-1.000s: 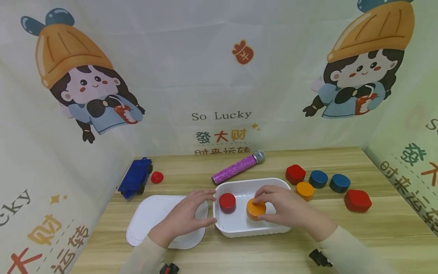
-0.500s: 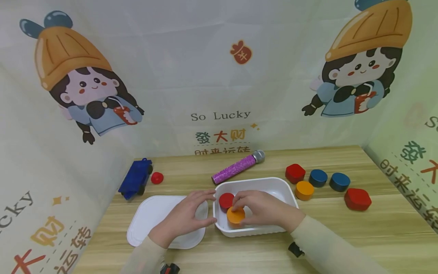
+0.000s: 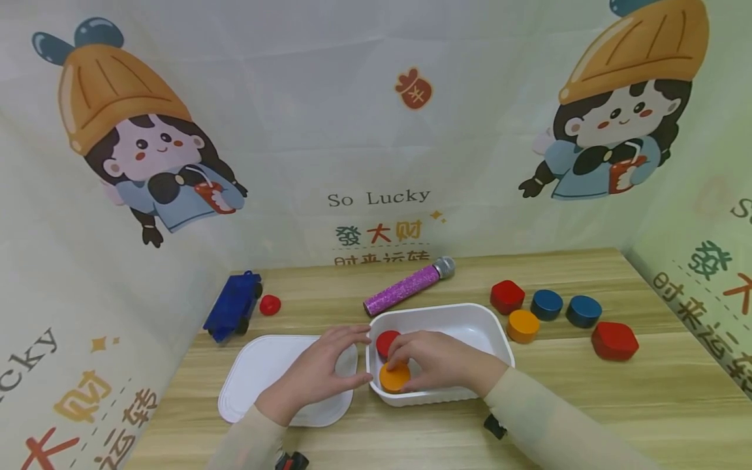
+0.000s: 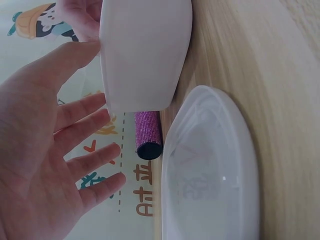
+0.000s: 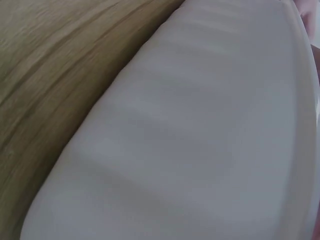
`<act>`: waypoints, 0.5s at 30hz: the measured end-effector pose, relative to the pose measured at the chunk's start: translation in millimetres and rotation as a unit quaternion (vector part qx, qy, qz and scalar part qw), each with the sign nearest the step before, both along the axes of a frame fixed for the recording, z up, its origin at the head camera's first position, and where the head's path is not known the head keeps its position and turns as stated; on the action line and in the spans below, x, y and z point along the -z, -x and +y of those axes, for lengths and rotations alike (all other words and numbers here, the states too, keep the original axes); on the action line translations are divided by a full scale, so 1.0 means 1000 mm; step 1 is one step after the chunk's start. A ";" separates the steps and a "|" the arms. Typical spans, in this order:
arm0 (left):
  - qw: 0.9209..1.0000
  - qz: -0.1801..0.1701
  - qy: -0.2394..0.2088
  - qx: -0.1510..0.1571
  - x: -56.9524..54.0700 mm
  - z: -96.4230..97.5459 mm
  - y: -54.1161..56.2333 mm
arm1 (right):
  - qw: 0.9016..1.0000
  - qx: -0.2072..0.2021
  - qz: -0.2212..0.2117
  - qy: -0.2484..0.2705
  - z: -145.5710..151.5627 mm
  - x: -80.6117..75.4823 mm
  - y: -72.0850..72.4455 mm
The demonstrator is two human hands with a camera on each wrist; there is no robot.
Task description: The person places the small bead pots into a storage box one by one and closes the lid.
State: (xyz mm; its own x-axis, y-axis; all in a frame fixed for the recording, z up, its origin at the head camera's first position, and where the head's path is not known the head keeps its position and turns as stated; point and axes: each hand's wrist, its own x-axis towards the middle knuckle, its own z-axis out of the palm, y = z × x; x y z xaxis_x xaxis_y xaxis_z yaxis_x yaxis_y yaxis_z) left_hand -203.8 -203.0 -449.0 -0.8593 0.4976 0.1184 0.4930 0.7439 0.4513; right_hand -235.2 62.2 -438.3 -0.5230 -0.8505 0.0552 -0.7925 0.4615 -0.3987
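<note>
Inside a white plastic box (image 3: 476, 329) lie a red round block (image 3: 386, 343) and an orange round block (image 3: 394, 378), side by side at its left end. My right hand (image 3: 437, 359) reaches over the box and pinches the orange block between thumb and fingers. Its fingers partly cover the red block. Fingers spread, my left hand (image 3: 320, 365) touches the box's left rim with its fingertips and holds nothing; the left wrist view shows the same palm (image 4: 30, 145) beside the box wall (image 4: 145, 55). Only the box's outer side (image 5: 190, 125) fills most of the right wrist view.
A white lid (image 3: 252, 372) lies left of the box, partly under my left hand. Behind stand a purple glitter microphone (image 3: 408, 287), a blue toy car (image 3: 234, 307) and a small red piece (image 3: 269, 305). Several blocks, including a red one (image 3: 614, 341), lie at the right.
My right hand has carried the orange block leftward through the box, then slightly nearer, beside the red block. My left hand stays at the rim.
</note>
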 end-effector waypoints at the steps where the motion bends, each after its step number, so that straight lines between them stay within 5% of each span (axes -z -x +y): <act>1: 1.000 -0.001 0.000 -0.001 0.000 0.000 0.000 | 1.000 0.000 -0.001 -0.003 0.000 0.000 0.001; 15: 1.000 -0.002 0.002 -0.006 0.000 0.002 0.000 | 1.000 0.012 -0.004 0.011 0.006 0.002 0.000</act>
State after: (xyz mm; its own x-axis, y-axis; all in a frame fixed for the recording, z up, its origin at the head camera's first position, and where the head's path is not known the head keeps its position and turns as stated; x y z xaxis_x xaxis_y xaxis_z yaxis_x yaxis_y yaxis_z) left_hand -203.6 -201.2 -448.6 -0.8655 0.4878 0.1134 0.4826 0.7518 0.4494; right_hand -234.8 68.3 -440.6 -0.5431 -0.8367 0.0699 -0.7787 0.4709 -0.4146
